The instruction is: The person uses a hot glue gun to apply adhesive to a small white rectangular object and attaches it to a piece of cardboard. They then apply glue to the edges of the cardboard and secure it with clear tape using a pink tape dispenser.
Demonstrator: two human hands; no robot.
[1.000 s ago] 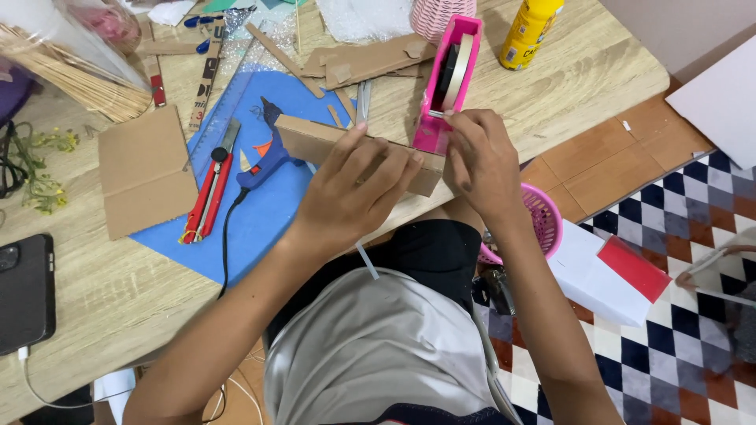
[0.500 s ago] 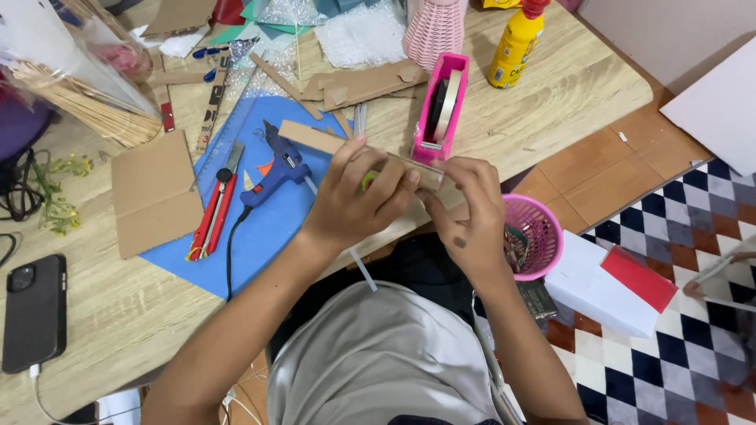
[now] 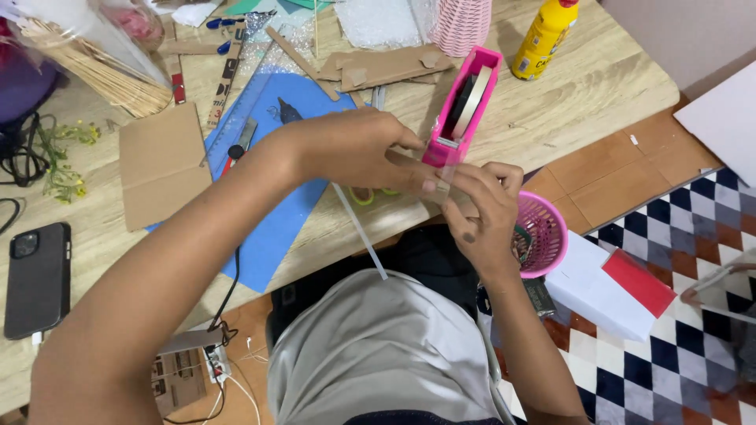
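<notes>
left hand [image 3: 354,149]: curled over the front of the pink tape dispenser [image 3: 463,106], fingers pressed together and bent; thumb and fingertips seem to pinch the cardboard piece [image 3: 409,169] that pokes out under the palm; can't see the grip itself, the knuckles hide it

right hand [image 3: 484,208]: at about 4 o'clock from the left one, nearly touching it; fingertips closed in a pinch right at the dispenser's cutter end; looks like a clear strip of tape between them, but it's too thin and glossy to be sure

risk: my guess, the tape folds back and sticks to itself or to a finger, since both hands are crowded into one tiny spot; dispenser could also tip or slide, because it sits close to the table [image 3: 598,86] edge and gets tugged toward 6 o'clock

risk 2: the cardboard could bend if the left hand squeezes harder

near stuff: green-handled scissors [image 3: 370,194] just under the left hand at 6 o'clock; blue mat [image 3: 276,228] at 8 o'clock; pink basket [image 3: 545,234] at 3 o'clock of the right hand, off the table

further out: yellow bottle [image 3: 545,35] at 1 o'clock; flat cardboard sheet [image 3: 161,165] at 9 o'clock; black phone [image 3: 35,277] way out at 8 o'clock; bundle of wooden sticks [image 3: 102,75] at 10 o'clock
</notes>
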